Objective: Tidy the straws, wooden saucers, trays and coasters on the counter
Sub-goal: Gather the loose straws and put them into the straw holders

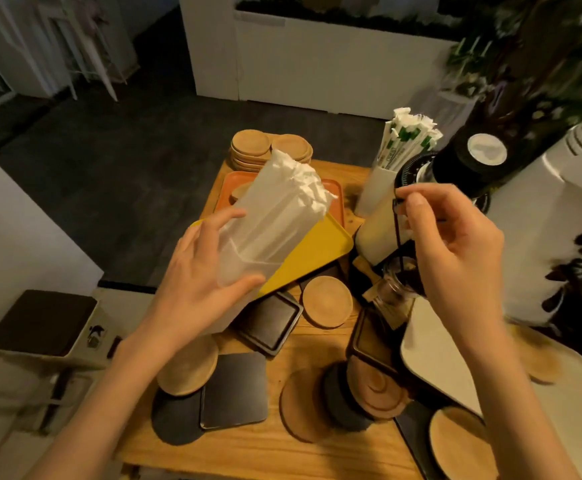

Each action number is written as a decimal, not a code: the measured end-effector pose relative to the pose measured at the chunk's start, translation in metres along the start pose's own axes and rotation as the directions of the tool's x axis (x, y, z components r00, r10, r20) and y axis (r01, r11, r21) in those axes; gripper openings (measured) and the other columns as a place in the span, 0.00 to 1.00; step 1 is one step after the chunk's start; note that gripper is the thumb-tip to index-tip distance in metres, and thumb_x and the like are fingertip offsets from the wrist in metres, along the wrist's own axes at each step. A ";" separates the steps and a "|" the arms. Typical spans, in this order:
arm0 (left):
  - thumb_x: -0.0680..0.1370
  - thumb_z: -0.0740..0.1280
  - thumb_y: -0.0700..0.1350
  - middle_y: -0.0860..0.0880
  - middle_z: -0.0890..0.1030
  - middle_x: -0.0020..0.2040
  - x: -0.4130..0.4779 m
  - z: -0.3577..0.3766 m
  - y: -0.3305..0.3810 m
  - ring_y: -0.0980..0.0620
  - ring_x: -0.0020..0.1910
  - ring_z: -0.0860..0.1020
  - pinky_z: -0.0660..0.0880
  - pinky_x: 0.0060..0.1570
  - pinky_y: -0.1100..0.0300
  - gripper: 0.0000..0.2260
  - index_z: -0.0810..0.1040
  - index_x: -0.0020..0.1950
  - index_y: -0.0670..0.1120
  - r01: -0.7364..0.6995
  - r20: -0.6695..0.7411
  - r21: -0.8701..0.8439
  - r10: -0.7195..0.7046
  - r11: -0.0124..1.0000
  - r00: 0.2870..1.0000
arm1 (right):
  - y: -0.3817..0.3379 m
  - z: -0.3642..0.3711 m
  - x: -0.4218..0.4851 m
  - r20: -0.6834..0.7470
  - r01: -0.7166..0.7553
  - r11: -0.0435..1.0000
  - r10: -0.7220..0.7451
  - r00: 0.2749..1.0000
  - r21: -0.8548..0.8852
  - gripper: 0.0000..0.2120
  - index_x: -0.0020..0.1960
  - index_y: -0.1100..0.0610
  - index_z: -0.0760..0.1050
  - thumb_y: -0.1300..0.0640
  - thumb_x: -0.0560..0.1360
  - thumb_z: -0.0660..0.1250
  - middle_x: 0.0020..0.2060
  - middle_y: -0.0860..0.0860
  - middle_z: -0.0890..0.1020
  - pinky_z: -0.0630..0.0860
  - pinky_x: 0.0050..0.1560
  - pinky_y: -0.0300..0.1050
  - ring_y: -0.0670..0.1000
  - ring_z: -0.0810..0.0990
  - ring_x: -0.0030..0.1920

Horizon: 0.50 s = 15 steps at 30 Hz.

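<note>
Translucent plastic holder [244, 261], tilted, packed with white paper-wrapped straws [293, 192]; gripped round its lower end by the left hand [192, 271], thumb and fingers curled on opposite sides, held above the trays at frame centre. White cup [374, 192], upright, upper right of centre, filled with green-and-white wrapped straws [407, 136]. Right hand [456, 244] pinches a thin black band [397, 233] between thumb and forefinger, the other fingers loosely bent. Round wooden saucers in two stacks [251, 147] at the far edge; single saucers [327, 301] scattered nearer. Orange tray [225, 194] under a yellow tray [317, 251], both smooth with rounded corners. Dark square coasters [272, 320], rimmed, lying askew. White tray [438, 358], lower right. Bench [282, 452]: pale wood, visible grain. Beyond it: dark floor [109, 174] and a white planter box [317, 64].
</note>
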<state>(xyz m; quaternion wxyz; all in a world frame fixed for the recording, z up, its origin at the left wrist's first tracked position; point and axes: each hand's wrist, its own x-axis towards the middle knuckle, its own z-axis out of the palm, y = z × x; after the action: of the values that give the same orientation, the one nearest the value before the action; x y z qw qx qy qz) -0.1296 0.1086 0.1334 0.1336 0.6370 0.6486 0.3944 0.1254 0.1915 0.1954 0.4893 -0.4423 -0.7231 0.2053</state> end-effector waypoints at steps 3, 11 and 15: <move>0.66 0.76 0.54 0.61 0.64 0.67 0.029 0.012 0.006 0.58 0.66 0.66 0.66 0.55 0.65 0.39 0.52 0.63 0.75 -0.012 -0.037 -0.094 0.009 0.996 0.999 | 0.002 -0.016 0.027 -0.072 0.083 0.989 -0.093 0.993 -0.125 0.07 0.52 0.56 0.79 0.56 0.82 0.63 0.43 0.47 0.81 0.77 0.44 0.48 0.46 0.80 0.44; 0.65 0.79 0.53 0.58 0.67 0.66 0.112 0.058 0.009 0.59 0.64 0.70 0.69 0.50 0.73 0.41 0.56 0.69 0.63 0.003 -0.132 -0.216 -0.032 0.976 0.991 | 0.022 -0.021 0.085 -0.033 0.111 0.842 -0.151 0.988 -0.527 0.16 0.40 0.58 0.72 0.50 0.82 0.60 0.35 0.50 0.72 0.60 0.37 0.44 0.51 0.69 0.39; 0.66 0.78 0.52 0.62 0.65 0.65 0.156 0.084 0.016 0.70 0.60 0.69 0.69 0.51 0.75 0.44 0.53 0.73 0.61 -0.017 -0.135 -0.244 -0.016 0.970 0.991 | 0.039 -0.016 0.090 0.024 0.089 0.807 -0.093 0.995 -0.584 0.17 0.38 0.57 0.72 0.49 0.82 0.61 0.34 0.49 0.72 0.63 0.35 0.47 0.51 0.70 0.40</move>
<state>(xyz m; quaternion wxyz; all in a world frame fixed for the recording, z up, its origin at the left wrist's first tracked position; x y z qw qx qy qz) -0.0848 0.2806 0.1412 0.1663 0.5876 0.6026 0.5137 0.1454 0.2855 0.2218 0.3411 -0.5366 -0.7701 -0.0517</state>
